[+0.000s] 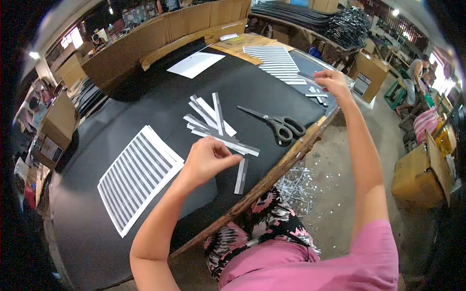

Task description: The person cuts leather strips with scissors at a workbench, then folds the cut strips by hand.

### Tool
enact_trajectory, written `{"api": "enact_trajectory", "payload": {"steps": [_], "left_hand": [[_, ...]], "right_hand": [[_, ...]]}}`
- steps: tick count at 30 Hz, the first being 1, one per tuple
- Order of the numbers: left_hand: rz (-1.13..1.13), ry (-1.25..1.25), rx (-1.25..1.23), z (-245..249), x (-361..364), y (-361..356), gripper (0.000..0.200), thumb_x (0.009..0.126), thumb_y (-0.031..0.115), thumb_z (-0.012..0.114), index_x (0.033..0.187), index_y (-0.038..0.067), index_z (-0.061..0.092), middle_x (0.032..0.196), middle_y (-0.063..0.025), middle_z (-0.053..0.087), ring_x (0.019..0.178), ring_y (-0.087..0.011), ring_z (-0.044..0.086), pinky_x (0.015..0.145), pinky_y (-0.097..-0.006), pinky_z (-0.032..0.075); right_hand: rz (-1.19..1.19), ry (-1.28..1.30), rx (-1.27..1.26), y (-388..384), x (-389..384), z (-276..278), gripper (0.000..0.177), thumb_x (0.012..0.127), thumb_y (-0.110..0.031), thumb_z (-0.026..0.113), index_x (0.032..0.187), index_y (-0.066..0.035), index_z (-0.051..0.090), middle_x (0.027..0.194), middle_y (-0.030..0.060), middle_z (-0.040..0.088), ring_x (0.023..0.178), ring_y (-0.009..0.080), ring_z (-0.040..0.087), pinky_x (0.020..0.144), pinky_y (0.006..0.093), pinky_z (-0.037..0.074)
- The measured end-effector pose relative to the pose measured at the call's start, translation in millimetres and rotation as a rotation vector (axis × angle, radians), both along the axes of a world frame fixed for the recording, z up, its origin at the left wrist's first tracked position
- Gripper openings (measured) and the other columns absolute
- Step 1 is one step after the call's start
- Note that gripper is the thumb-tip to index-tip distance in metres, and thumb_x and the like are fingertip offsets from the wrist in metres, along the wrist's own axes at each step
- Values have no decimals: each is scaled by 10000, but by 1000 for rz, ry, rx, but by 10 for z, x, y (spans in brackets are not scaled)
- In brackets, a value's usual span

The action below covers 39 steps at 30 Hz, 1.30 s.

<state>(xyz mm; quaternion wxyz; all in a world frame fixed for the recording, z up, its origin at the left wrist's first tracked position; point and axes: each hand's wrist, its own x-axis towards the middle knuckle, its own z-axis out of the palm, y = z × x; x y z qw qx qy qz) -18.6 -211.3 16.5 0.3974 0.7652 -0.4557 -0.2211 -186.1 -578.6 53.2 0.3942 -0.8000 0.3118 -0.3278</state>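
Left of the scissors, I have my left grip at the cut paper strips, thumb and finger close; I can't tell if it's closed on one. Right of the scissors, my right grip pinches a dark strip.

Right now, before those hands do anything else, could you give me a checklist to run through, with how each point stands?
1. Scissors out of both hands: ok, lying on the table.
2. Scissors well back from the table's edge: not ok, the handles lie near it.
3. Loose strips neatly lined up: not ok, they overlap at odd angles.
4. Striped sheets clear of the scissors: ok, the strips lie between.
5. Left hand gripping a strip: cannot tell, the fingertips hide it.
6. Right hand firmly gripping the thin dark strip at its fingertips: cannot tell.
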Motion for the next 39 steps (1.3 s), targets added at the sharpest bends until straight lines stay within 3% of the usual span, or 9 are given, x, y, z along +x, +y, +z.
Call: {"api": "enact_trajectory", "payload": {"steps": [2, 5, 15, 17, 18, 23, 33, 37, 39], "left_hand": [[-55, -236, 1, 64, -130, 24, 315, 671, 301, 803, 664, 20, 661, 725, -127, 528, 725, -271, 546, 669, -357, 455], [-109, -323, -77, -109, -183, 27, 360, 654, 346, 830, 653, 37, 644, 808, -107, 509, 742, -220, 543, 648, -323, 459], [-127, -346, 106, -20, -274, 77, 376, 659, 327, 811, 721, 24, 597, 869, -151, 511, 875, -312, 534, 773, -390, 446], [-104, -378, 108, 3, -296, 86, 387, 654, 325, 816, 743, 24, 591, 871, -154, 514, 867, -318, 540, 762, -398, 449], [-88, -401, 119, 15, -306, 90, 398, 648, 324, 821, 757, 23, 585, 872, -154, 518, 854, -322, 546, 757, -405, 453], [-77, -411, 139, -66, -196, 98, 444, 629, 370, 843, 742, 33, 577, 832, -131, 520, 805, -284, 551, 724, -369, 462], [-215, -309, 268, -37, 178, 163, 470, 539, 352, 872, 752, 6, 635, 766, -140, 623, 762, -291, 610, 659, -372, 474], [-248, -241, 303, 19, 299, 209, 459, 540, 333, 873, 759, 1, 644, 767, -137, 641, 734, -257, 628, 643, -344, 488], [-238, -291, 250, 73, 361, 197, 399, 594, 292, 850, 767, -2, 644, 789, -128, 646, 757, -231, 634, 644, -335, 492]], "right_hand": [[-122, 14, -21, -239, -78, -60, 257, 703, -145, 725, 938, -42, 727, 748, 19, 659, 632, 95, 563, 566, 241, 449], [-133, 132, 63, -445, -124, -158, 251, 744, -175, 699, 973, -75, 719, 854, 0, 677, 784, 95, 606, 647, 261, 490], [-71, 264, 120, -847, -129, -321, 268, 732, -175, 708, 993, -112, 726, 930, 26, 687, 879, 122, 597, 750, 295, 485], [-297, 127, -524, -829, -101, -380, 291, 723, -190, 698, 967, -32, 718, 867, 96, 693, 786, 163, 625, 720, 303, 504], [-296, 129, -525, -777, -90, -340, 291, 723, -190, 698, 967, -32, 718, 867, 96, 693, 786, 163, 625, 720, 303, 504], [-1, 100, -395, -143, 31, -51, 273, 760, -135, 695, 1020, -50, 702, 986, 86, 694, 962, 183, 628, 834, 315, 489], [488, 66, -427, 1469, 490, -399, 278, 654, -159, 789, 877, -37, 678, 808, 148, 617, 768, 280, 611, 697, 375, 488], [590, 168, -458, 1827, 603, -554, 359, 670, -246, 799, 877, -7, 630, 900, 180, 585, 904, 345, 557, 833, 404, 438], [576, 218, -491, 1917, 648, -534, 343, 671, -212, 803, 864, 18, 637, 825, 163, 608, 802, 303, 600, 729, 365, 472]]}}
